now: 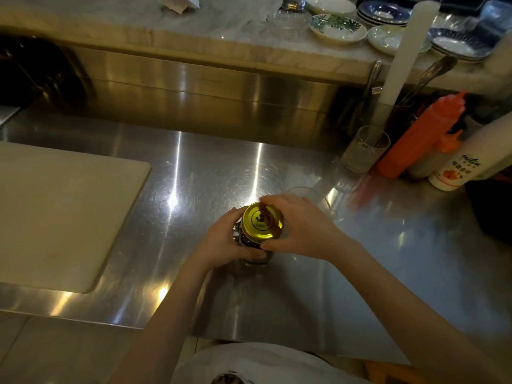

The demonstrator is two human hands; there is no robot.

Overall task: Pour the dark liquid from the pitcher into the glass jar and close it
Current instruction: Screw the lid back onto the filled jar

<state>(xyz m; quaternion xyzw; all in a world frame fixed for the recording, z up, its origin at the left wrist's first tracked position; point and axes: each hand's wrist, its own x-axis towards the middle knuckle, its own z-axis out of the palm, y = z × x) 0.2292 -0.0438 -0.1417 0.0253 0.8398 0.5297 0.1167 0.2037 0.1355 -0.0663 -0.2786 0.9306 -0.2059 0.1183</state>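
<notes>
A glass jar (253, 260) with dark liquid inside stands on the steel counter (194, 189), near the middle. A gold metal lid (259, 224) sits on its mouth. My left hand (221, 241) wraps around the jar's body from the left. My right hand (299, 228) grips the lid's rim from the right, fingers curled over its far edge. Just behind my right hand stands a clear glass pitcher (313, 196), mostly hidden by the hand; I cannot see liquid in it.
A pale cutting board (61, 214) lies at the left. At the right stand an empty tumbler (364, 148), an orange squeeze bottle (421, 134) and a white bottle (468, 159). Bowls and plates (338, 29) sit on the raised marble ledge behind.
</notes>
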